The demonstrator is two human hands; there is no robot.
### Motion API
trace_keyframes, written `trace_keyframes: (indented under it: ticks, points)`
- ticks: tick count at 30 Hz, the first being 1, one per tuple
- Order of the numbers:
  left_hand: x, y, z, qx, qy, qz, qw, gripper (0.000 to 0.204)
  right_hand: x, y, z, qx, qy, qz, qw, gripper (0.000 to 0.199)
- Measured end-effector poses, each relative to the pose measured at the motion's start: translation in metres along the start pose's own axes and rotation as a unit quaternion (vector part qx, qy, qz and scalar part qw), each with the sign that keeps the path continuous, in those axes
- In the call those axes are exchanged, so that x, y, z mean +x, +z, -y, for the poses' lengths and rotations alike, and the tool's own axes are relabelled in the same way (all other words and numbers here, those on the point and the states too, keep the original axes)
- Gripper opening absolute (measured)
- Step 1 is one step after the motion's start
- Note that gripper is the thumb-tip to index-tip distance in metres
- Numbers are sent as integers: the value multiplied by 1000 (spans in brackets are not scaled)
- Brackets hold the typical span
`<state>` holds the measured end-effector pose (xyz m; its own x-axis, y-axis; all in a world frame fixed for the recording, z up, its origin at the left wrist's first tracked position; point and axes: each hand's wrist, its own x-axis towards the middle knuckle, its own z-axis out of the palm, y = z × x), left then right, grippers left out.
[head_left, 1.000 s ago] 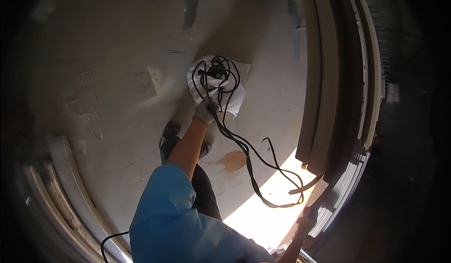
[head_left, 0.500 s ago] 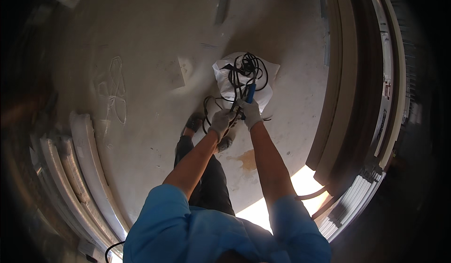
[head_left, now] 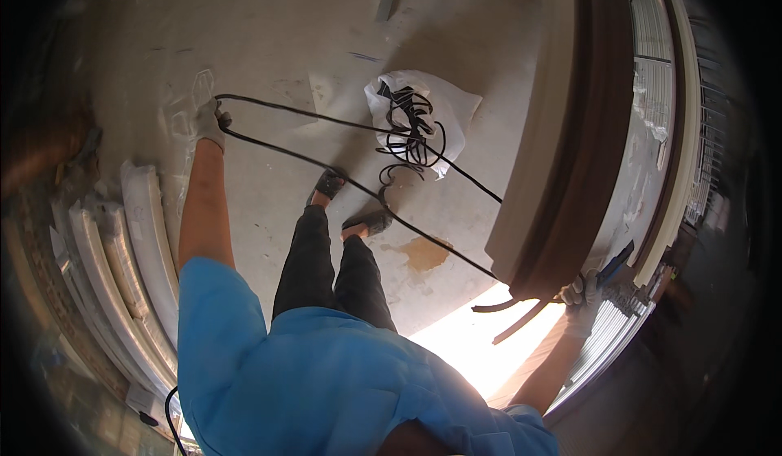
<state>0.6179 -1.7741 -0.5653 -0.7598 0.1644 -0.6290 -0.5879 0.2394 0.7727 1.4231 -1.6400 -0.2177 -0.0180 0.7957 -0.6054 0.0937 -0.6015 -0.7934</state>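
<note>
Both my hands wear pale gloves, and my arms are spread wide. Out at the left, my left hand is closed round a black cable where it doubles back. Two taut strands run from it to the right, passing out of sight behind the stacked boards. My right hand is closed at the lower right, by the end of those boards. From it sticks out a dark blue handle-like piece. More black cable lies in loose coils on a white sack on the floor beyond my feet.
Long brown and beige boards stand tall at the right, with bundled metal profiles behind. Wrapped lengths lie at the left. A brown stain marks the floor, and bright light falls at the lower right.
My hands, close together over the sack before, have moved far apart, left hand to the left, right hand down and right with the blue piece. The cable is now stretched out, some coils remaining on the sack.
</note>
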Motion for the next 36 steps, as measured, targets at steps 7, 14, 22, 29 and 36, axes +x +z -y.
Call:
trace_keyframes:
  ticks: [7,14,22,29,36]
  points:
    - [-29,22,-119,647,437,100,616,38,-59,-48,66,-224,-3,-170,960,20]
    - [-248,88,-32,649,422,368,514,84,-67,100,60,291,-115,146,939,30]
    - [-440,76,99,474,42,831,288,48,-94,122,92,406,-154,114,893,33]
    - [-147,-134,-28,801,243,399,374,32,-64,-39,32,502,-179,-94,841,15]
    - [-156,-130,-159,305,226,259,888,29,-47,-38,-11,509,-149,-111,840,11]
